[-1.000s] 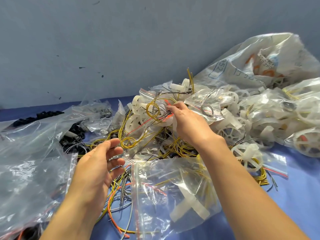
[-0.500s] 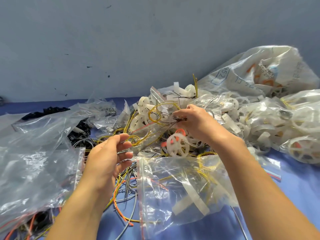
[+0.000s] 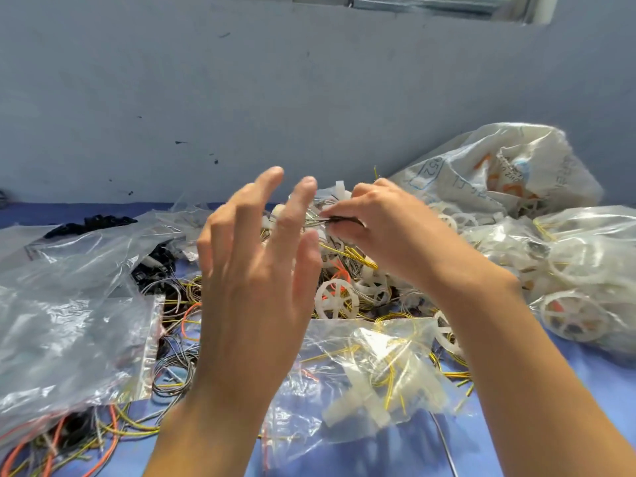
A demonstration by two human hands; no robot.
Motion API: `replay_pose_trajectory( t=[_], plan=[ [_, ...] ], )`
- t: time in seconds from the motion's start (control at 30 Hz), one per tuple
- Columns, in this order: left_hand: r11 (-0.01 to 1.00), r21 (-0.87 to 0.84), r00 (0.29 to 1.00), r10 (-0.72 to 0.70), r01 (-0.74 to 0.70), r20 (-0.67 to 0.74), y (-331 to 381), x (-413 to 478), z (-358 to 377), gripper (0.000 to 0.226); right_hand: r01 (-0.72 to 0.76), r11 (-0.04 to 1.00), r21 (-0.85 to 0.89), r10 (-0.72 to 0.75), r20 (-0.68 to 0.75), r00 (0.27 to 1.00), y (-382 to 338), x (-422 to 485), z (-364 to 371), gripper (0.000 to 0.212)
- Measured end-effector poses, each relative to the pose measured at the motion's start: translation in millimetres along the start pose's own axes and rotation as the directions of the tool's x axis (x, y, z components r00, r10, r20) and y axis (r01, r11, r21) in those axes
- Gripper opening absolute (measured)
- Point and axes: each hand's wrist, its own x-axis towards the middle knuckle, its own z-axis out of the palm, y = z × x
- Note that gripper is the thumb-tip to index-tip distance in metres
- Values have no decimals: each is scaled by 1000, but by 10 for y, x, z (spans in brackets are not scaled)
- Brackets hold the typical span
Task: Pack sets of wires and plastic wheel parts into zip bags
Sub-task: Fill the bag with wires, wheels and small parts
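Left hand (image 3: 254,287) has come up from beside the loose wires to mid-frame, now level with right hand (image 3: 389,228). Camera has tilted up, so a window frame (image 3: 430,3) now shows at the top edge.

Blue-grey wall (image 3: 241,98) fills the upper half, with a few dark marks. Blue surface (image 3: 602,390) runs below it, mostly buried. Large white printed sack (image 3: 499,166) leans at back right against the wall. Stack of clear zip bags (image 3: 69,321) lies at left, partly over the wire heap (image 3: 175,339), a tangle of yellow, grey, black and orange strands. Filled bags (image 3: 568,287) of white wheels sit at right, below the sack. One zip bag (image 3: 371,373) lies front centre between the forearms, holding white plastic pieces and yellow wires. Black plastic parts (image 3: 93,223) sit far left by the wall, half under the bags. Loose white wheel (image 3: 335,299) with orange behind it lies in the middle of the pile, just under the right hand.

Left hand: fingers spread and straight, palm toward the right hand, holding nothing; it blocks the centre of the pile. Right hand: fingers curled, thumb and fingertips pinching a thin bundle of dark wires (image 3: 344,221) above the pile.
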Motion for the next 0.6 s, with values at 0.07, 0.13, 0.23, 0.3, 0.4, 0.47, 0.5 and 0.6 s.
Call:
replay_pose_trajectory(
  t=[0.07,0.13,0.23,0.3,0.4,0.47,0.5,0.6],
  plan=[
    [996,91,995,-17,8,98,24,-21,12,40,23,997,68,-30,112,993,-85,-19,-29,21],
    [988,141,973,-86,57,213,8,-53,12,38,21,982,189,-60,201,978,-143,-52,-61,27],
    [983,165,942,-131,82,308,-55,-112,7,31,-40,929,369,-61,257,965,-175,-121,-121,25],
    [988,136,934,-122,80,337,-75,-132,-1,25,-114,884,453,-4,252,968,-162,-153,-159,23],
    [987,42,939,-159,154,306,-70,-158,-23,20,-202,814,544,74,248,966,-110,-217,-203,20],
    [977,14,939,-209,213,274,-79,-175,-38,17,-225,810,542,64,299,952,-80,-270,-224,21],
    [974,10,939,-220,225,266,-86,-185,-48,17,-239,805,543,52,336,941,-66,-299,-231,22],
    [967,5,928,-245,254,279,-120,-185,-74,23,-313,717,622,31,421,907,-56,-343,-235,37]
  ],
)
